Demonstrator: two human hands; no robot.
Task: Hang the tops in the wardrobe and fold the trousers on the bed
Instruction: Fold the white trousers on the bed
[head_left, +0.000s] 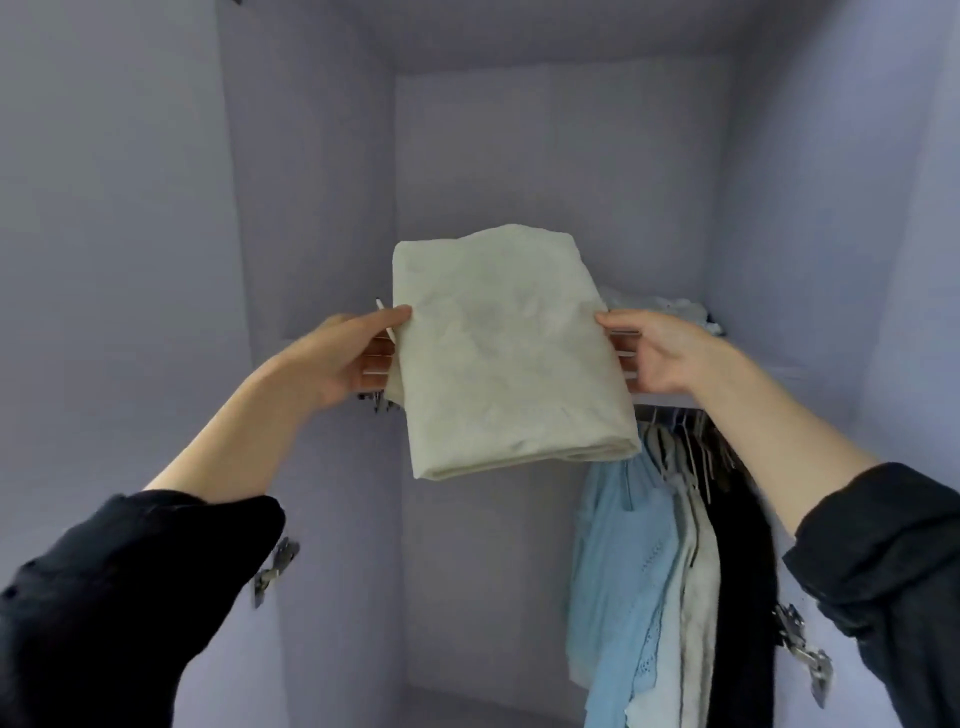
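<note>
Dim, soft light; wide-angle edge distortion

A pale blue cloth is seen lying on the wardrobe shelf, toward its right end.

Cream folded cloth, pale lilac wardrobe, light-blue top.

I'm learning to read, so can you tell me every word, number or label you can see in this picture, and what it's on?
There are none to read.
Folded cream cloth, held between the left hand and the right hand: plain, no print or readable label.
Small white tab by the left thumb: too small to tell if it carries text.
Hanging light blue top and the wardrobe wall: no writing.
</note>
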